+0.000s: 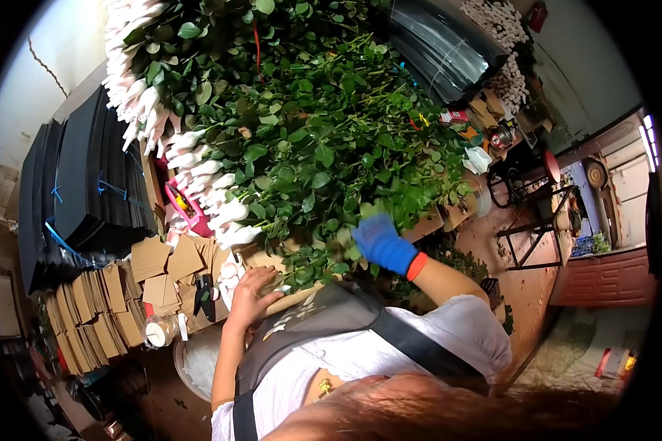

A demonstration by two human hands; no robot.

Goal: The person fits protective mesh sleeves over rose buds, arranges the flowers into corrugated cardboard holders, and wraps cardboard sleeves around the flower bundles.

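A thick pile of green leafy rose stems [324,158] covers the table before me, their heads wrapped in white net sleeves [198,173] along the left side. My left hand [251,295] is bare and lies at the table's near edge, fingers apart, close to a leafy stem [312,268] and a few white-sleeved heads. In a blue glove with an orange cuff, my right hand [379,239] reaches into the foliage at the near side of the pile. Leaves around its fingers are blurred, and the fingertips are partly hidden.
Stacks of dark sheets [88,165] tied with blue string stand at left, above bundled cardboard pieces [99,316]. A pink holder [187,209] sits by the heads. Clear plastic sleeves [449,48] lie at the back right. A black metal frame [541,228] stands on the right-hand floor.
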